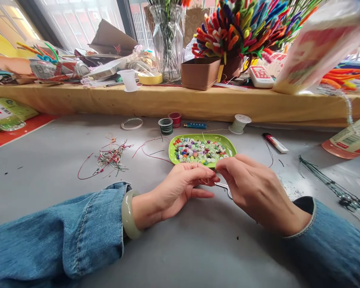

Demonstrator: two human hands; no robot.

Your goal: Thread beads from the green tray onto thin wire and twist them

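In front of the green bead tray [171, 154], my left hand [178, 188] and my right hand [255, 190] meet with their fingertips close together. A thin red cord [204, 182] shows between the left fingers, which are pinched. My right hand is closed in a pinch too; a fine pale thread [211, 146] runs over the tray down to its fingertips. What exactly the fingertips press is too small to make out. Scissors [226, 188] lie partly hidden under the right hand. Mixed coloured beads [195, 149] fill the tray.
Behind the tray stand a green thread spool [165, 127], a red spool [175, 119] and a white spool [240, 124]. Cord scraps [114, 158] lie left; a lighter [275, 143] and dark beaded cords [333, 186] lie right. A cluttered ledge [156, 100] borders the back.
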